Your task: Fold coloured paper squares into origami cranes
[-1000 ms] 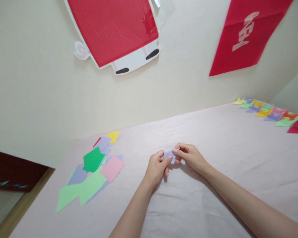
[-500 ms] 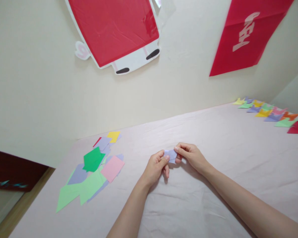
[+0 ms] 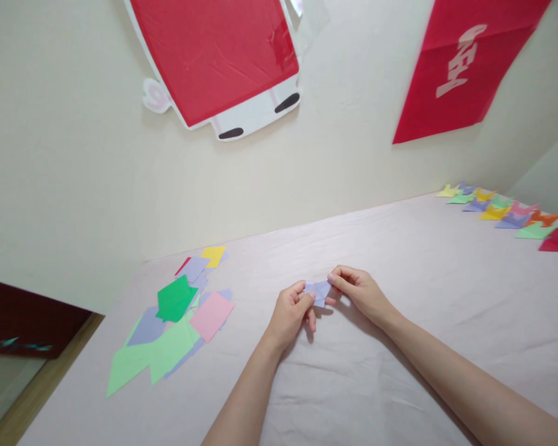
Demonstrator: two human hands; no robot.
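Note:
A small folded piece of lavender origami paper (image 3: 318,291) is held between both hands, just above the pale cloth. My left hand (image 3: 291,313) pinches its left side, thumb on top and fingers beneath. At the paper's upper right corner, my right hand (image 3: 358,291) grips a tip between thumb and index finger. My fingers cover part of the folds, so the full shape cannot be made out.
To the left lies a loose spread of coloured sheets, with a dark green sheet (image 3: 175,299), a pink one (image 3: 211,316) and light green paper (image 3: 172,350). Several folded paper figures (image 3: 494,212) line the right far edge. Behind the pale cloth surface (image 3: 353,384) rises a wall (image 3: 353,155).
The paper's right side now comes to a drawn-out corner at my right fingertips, and more of its face shows. My right hand has shifted slightly; my left keeps its pinch.

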